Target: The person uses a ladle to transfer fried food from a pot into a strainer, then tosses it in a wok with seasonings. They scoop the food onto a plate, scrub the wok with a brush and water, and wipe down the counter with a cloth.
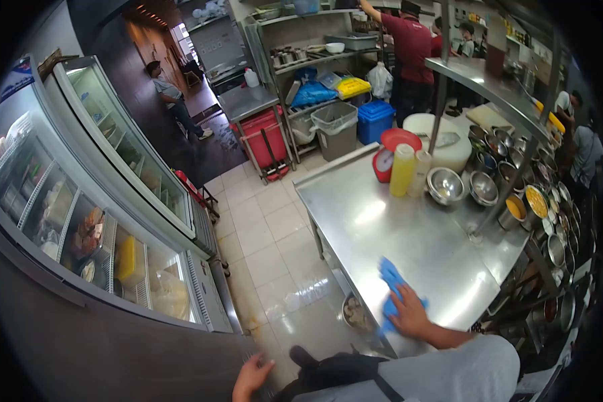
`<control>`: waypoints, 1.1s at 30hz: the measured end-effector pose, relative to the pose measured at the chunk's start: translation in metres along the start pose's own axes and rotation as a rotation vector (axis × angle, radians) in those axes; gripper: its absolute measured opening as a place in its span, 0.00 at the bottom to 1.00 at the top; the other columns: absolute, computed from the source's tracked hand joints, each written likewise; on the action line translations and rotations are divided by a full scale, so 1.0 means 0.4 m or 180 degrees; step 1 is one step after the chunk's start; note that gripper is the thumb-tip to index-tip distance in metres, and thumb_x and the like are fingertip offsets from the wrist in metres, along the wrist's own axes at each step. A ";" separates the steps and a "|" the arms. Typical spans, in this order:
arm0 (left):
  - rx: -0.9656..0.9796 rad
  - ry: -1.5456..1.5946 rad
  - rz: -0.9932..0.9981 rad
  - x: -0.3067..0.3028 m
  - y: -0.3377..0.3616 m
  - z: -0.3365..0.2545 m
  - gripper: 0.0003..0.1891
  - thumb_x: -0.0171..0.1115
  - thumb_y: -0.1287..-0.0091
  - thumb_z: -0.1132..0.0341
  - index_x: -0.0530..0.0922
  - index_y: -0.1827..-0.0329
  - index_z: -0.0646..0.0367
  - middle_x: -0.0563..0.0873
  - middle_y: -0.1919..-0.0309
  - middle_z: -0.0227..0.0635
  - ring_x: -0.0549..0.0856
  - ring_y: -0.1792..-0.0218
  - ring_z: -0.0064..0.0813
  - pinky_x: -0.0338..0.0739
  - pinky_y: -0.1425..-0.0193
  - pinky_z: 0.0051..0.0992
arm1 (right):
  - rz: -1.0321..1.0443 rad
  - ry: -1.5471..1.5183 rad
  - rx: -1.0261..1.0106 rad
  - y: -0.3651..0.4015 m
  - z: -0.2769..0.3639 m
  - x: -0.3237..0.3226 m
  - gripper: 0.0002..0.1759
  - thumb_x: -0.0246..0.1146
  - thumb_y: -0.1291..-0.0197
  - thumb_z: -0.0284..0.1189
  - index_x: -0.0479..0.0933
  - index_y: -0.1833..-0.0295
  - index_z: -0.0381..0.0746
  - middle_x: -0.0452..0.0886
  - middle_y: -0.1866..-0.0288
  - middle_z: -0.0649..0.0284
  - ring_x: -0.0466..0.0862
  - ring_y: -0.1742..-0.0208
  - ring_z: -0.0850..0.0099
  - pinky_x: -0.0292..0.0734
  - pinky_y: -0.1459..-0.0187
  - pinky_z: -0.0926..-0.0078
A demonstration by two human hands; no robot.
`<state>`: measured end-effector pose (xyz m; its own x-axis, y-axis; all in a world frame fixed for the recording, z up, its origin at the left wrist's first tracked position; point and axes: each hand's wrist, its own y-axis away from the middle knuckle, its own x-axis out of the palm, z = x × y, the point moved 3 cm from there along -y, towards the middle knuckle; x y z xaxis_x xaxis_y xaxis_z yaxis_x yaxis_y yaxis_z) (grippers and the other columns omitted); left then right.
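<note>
My right hand (pixel 409 313) presses a crumpled blue cloth (pixel 394 285) onto the steel table (pixel 422 234), close to its near left edge. The cloth shows on both sides of my fingers. Low in the view, my left hand (pixel 253 375) hangs over the floor beside my body, fingers apart and holding nothing. Farther up the table stand a yellow bottle (pixel 402 171), a pale bottle (pixel 419 174), a red scale (pixel 383 164) and steel bowls (pixel 445 185).
Glass-door fridges (pixel 124 151) line the left side. Bins (pixel 335 127) and a steel rack (pixel 315 63) stand at the back. A steel shelf (pixel 482 77) with posts rises over the table. Several people, one in a red shirt (pixel 412 50), are farther off.
</note>
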<state>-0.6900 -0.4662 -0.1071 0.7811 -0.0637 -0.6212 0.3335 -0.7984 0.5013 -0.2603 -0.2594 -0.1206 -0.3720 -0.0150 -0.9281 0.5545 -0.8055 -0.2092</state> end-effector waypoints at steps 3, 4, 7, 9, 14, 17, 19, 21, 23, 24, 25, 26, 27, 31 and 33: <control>-0.0378 -0.0078 -0.0125 -0.056 0.024 0.073 0.35 0.65 0.41 0.48 0.72 0.38 0.68 0.82 0.49 0.55 0.82 0.47 0.44 0.75 0.44 0.33 | 0.0462 0.0264 0.0931 0.127 -0.057 -0.099 0.45 0.67 0.51 0.42 0.59 0.31 0.33 0.54 0.30 0.35 0.57 0.30 0.38 0.53 0.30 0.47; -0.0487 -0.0144 -0.0228 -0.070 0.016 0.102 0.35 0.67 0.42 0.49 0.73 0.39 0.69 0.83 0.52 0.53 0.84 0.51 0.42 0.77 0.46 0.34 | 0.0134 0.0242 0.1500 0.126 -0.107 -0.097 0.45 0.66 0.50 0.44 0.59 0.31 0.32 0.52 0.29 0.34 0.55 0.29 0.37 0.50 0.29 0.47; -0.0479 0.0256 0.0061 -0.092 -0.107 0.238 0.35 0.64 0.41 0.49 0.71 0.38 0.70 0.75 0.41 0.60 0.76 0.42 0.55 0.70 0.39 0.42 | -0.0756 0.0788 0.3114 0.020 -0.203 -0.062 0.45 0.63 0.47 0.47 0.59 0.30 0.30 0.48 0.27 0.33 0.52 0.28 0.37 0.44 0.28 0.47; -0.0673 0.0215 -0.0023 -0.165 -0.168 0.197 0.36 0.66 0.42 0.48 0.73 0.40 0.70 0.82 0.50 0.55 0.83 0.48 0.42 0.76 0.44 0.33 | -0.0804 0.0955 0.3320 -0.128 -0.208 0.004 0.45 0.62 0.47 0.47 0.59 0.31 0.29 0.49 0.28 0.32 0.52 0.27 0.37 0.43 0.27 0.47; -0.0192 -0.0069 0.0111 -0.315 -0.507 0.212 0.35 0.66 0.41 0.50 0.72 0.39 0.70 0.81 0.47 0.56 0.83 0.48 0.42 0.76 0.44 0.33 | -0.0431 0.0523 0.1780 -0.597 -0.032 0.191 0.45 0.62 0.48 0.49 0.60 0.31 0.32 0.53 0.28 0.34 0.52 0.26 0.40 0.44 0.27 0.48; 0.0110 -0.0085 0.0001 -0.408 -0.663 0.129 0.34 0.66 0.41 0.51 0.72 0.39 0.70 0.80 0.46 0.56 0.83 0.48 0.43 0.76 0.44 0.33 | -0.0484 0.0554 0.1623 -0.849 -0.053 0.209 0.45 0.58 0.45 0.55 0.61 0.31 0.33 0.53 0.27 0.37 0.51 0.26 0.41 0.44 0.26 0.52; 0.0359 -0.0338 0.0006 -0.455 -0.741 0.048 0.33 0.65 0.41 0.52 0.73 0.40 0.71 0.80 0.47 0.56 0.83 0.48 0.44 0.76 0.43 0.33 | -0.0605 0.0682 0.1997 -0.990 -0.101 0.229 0.46 0.56 0.44 0.55 0.59 0.29 0.32 0.53 0.26 0.39 0.51 0.25 0.44 0.44 0.26 0.52; 0.0552 -0.0599 0.0290 -0.457 -0.848 -0.002 0.34 0.65 0.41 0.50 0.72 0.39 0.69 0.80 0.47 0.56 0.82 0.47 0.45 0.75 0.43 0.34 | -0.0477 0.0731 0.2470 -1.093 -0.120 0.254 0.45 0.52 0.41 0.56 0.58 0.29 0.32 0.51 0.25 0.40 0.51 0.25 0.45 0.42 0.26 0.53; 0.0801 -0.0848 0.0607 -0.425 -0.933 -0.085 0.36 0.65 0.41 0.48 0.71 0.38 0.68 0.80 0.47 0.57 0.81 0.45 0.46 0.75 0.43 0.35 | -0.0573 0.0892 0.2223 -1.101 -0.122 0.306 0.46 0.51 0.41 0.58 0.57 0.28 0.34 0.52 0.25 0.41 0.52 0.25 0.46 0.43 0.26 0.53; 0.1001 -0.0725 0.0770 -0.410 -0.961 -0.138 0.35 0.65 0.41 0.49 0.72 0.39 0.69 0.80 0.47 0.57 0.81 0.46 0.47 0.76 0.44 0.35 | -0.0385 0.0783 0.2102 -1.069 -0.085 0.281 0.45 0.52 0.41 0.58 0.57 0.28 0.36 0.54 0.26 0.41 0.53 0.25 0.46 0.46 0.26 0.53; 0.1200 -0.0596 0.0921 -0.395 -0.988 -0.183 0.34 0.65 0.41 0.50 0.72 0.39 0.69 0.80 0.47 0.57 0.82 0.46 0.47 0.76 0.44 0.36 | -0.0542 0.0705 0.1878 -1.009 -0.073 0.285 0.44 0.55 0.42 0.56 0.59 0.29 0.37 0.56 0.27 0.41 0.55 0.26 0.46 0.49 0.27 0.52; 0.1501 -0.0555 0.1044 -0.376 -1.021 -0.208 0.34 0.65 0.41 0.51 0.72 0.39 0.70 0.80 0.47 0.56 0.81 0.46 0.47 0.77 0.45 0.36 | -0.0639 0.0679 0.1832 -0.925 -0.059 0.274 0.44 0.57 0.44 0.56 0.60 0.29 0.37 0.57 0.27 0.42 0.56 0.26 0.46 0.50 0.28 0.53; 0.1612 -0.0605 0.1132 -0.370 -1.031 -0.238 0.34 0.65 0.41 0.51 0.72 0.39 0.70 0.80 0.47 0.56 0.81 0.46 0.47 0.77 0.45 0.36 | -0.0739 0.0663 0.1781 -0.822 -0.040 0.248 0.44 0.58 0.45 0.55 0.62 0.30 0.38 0.57 0.27 0.43 0.57 0.27 0.47 0.51 0.28 0.54; 0.1804 -0.1293 0.1482 -0.355 -1.059 -0.287 0.33 0.66 0.41 0.53 0.72 0.39 0.70 0.80 0.46 0.55 0.82 0.45 0.45 0.76 0.44 0.35 | -0.0396 0.0840 0.3608 -0.262 0.101 0.080 0.47 0.60 0.49 0.58 0.61 0.29 0.38 0.55 0.27 0.43 0.52 0.25 0.48 0.45 0.31 0.36; 0.1751 -0.1722 0.1473 -0.360 -1.076 -0.248 0.32 0.66 0.41 0.54 0.72 0.40 0.69 0.80 0.46 0.54 0.82 0.45 0.43 0.76 0.43 0.34 | -0.0409 0.1076 0.4168 -0.072 0.133 0.063 0.49 0.58 0.48 0.60 0.58 0.28 0.39 0.52 0.26 0.43 0.51 0.25 0.47 0.42 0.29 0.39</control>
<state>-0.8936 -0.0542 -0.1737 0.3727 -0.6124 -0.6972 -0.3613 -0.7878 0.4988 -0.3253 -0.2684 -0.1214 -0.0628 0.0946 -0.9935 -0.6485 -0.7606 -0.0314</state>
